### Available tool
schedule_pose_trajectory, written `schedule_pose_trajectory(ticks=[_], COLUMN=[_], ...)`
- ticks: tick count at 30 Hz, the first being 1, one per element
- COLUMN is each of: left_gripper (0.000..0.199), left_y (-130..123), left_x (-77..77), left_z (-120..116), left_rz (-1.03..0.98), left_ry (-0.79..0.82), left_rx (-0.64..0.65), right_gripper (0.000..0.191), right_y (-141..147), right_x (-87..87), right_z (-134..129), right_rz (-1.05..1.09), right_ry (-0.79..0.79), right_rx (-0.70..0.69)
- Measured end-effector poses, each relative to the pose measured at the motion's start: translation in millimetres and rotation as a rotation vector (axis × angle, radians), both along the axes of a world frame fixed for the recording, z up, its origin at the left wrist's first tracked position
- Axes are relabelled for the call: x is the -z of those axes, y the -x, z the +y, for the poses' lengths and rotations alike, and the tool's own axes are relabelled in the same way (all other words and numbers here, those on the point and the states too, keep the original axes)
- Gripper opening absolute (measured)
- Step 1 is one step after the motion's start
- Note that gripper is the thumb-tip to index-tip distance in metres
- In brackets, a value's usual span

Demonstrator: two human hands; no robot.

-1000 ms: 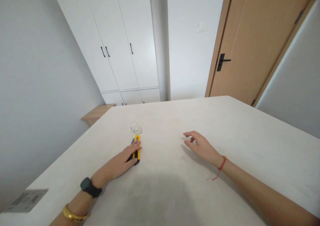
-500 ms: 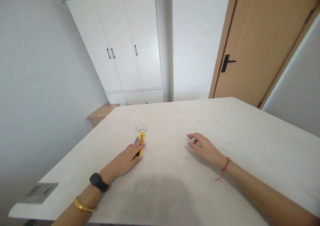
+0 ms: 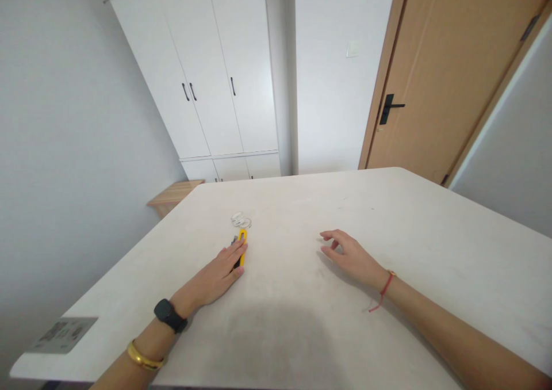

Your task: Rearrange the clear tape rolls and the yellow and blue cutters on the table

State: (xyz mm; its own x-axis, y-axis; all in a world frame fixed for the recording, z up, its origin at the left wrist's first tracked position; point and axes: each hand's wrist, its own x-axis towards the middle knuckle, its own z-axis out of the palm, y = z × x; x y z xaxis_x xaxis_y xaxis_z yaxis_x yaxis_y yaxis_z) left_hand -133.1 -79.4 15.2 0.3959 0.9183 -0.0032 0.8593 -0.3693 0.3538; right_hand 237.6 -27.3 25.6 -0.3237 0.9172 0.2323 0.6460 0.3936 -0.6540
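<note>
My left hand (image 3: pixel 218 276) lies palm down over a yellow utility knife (image 3: pixel 242 234), its fingers stretched across the handle and the thumb near the knife's lower end. A small grey and dark object (image 3: pixel 234 241) shows beside the knife, partly under the fingers; its kind is hidden. Just beyond them lies a loosely coiled white cable (image 3: pixel 240 220). To the right, my right hand (image 3: pixel 348 253) is at the tabletop with nothing in it, fingers lightly bent and the thumb apart from the index finger.
The white table (image 3: pixel 276 206) fills the lower view, with a grey printed label (image 3: pixel 64 335) at its near left corner. Behind it stand a white wardrobe (image 3: pixel 224 114), a low wooden piece (image 3: pixel 175 194) and a wooden door (image 3: pixel 431 91) with a black handle.
The view has shifted very slightly. Both hands, the utility knife and the white cable keep nearly the same places on the table.
</note>
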Motion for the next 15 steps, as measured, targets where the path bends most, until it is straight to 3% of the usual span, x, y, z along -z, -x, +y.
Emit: schedule_pose_trajectory(ticks=[5, 10, 15], left_gripper=[0.072, 0.07, 0.068], left_y=[10.3, 27.5, 37.7], left_x=[-5.1, -19.1, -11.6], left_z=[6.8, 11.1, 10.3], left_rz=[-0.112, -0.083, 0.011], left_ry=[-0.011, 0.144, 0.225], left_rx=[-0.079, -0.098, -0.081], right_gripper=[0.033, 0.033, 0.033], right_y=[-0.7, -0.1, -0.3], right_x=[1.9, 0.6, 0.6], right_z=[0.1, -0.7, -0.6], right_rz=[0.006, 0.011, 0.028], right_ry=[0.0, 0.01, 0.014], right_rx=[-0.018, -0.019, -0.029])
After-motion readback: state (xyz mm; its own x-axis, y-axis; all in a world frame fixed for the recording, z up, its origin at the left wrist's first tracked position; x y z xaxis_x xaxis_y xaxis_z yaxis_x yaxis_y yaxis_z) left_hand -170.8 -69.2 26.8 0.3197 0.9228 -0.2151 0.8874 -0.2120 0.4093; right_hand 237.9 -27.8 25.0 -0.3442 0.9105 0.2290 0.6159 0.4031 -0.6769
